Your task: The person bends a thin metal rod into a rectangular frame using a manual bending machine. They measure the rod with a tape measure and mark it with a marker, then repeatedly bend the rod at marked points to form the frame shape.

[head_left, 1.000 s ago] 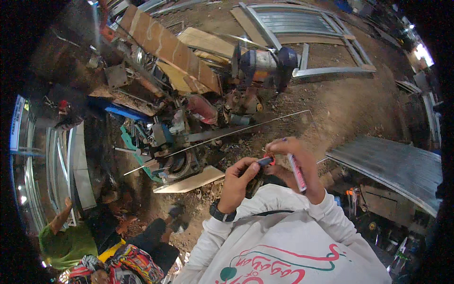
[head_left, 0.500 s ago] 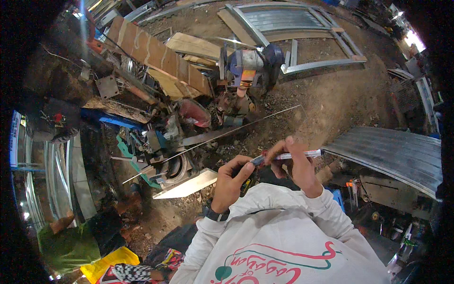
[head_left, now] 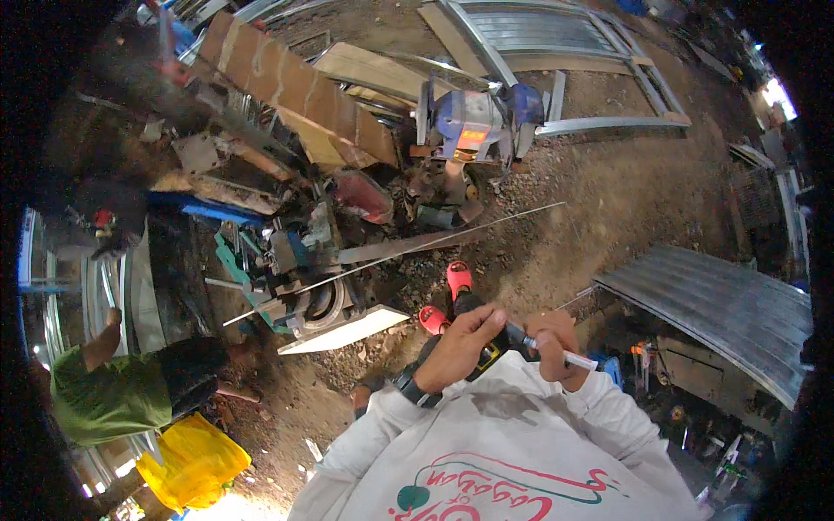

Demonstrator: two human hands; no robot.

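A white marker (head_left: 580, 360) with a dark end is held in front of my chest. My right hand (head_left: 556, 343) is closed around its middle, with the white end sticking out past the fingers toward my right sleeve. My left hand (head_left: 456, 354) is pinched at the dark end, thumb and fingertips pressed together. Whether that dark part is a cap is too small to tell. Below the hands, red slippers (head_left: 459, 276) show on the ground.
A thin rod (head_left: 400, 260) slants across a green-based cutting machine (head_left: 300, 304) and a white board (head_left: 343, 333). Beyond stand a blue bench grinder (head_left: 469, 122) and wooden planks (head_left: 287, 87). Corrugated metal (head_left: 712, 313) lies right. A person in green (head_left: 117, 395) is left, near a yellow bag (head_left: 191, 460).
Both hands have come down closer to my chest, and the marker now tilts down to the right. The red slippers have come into sight. The person in green shows more fully.
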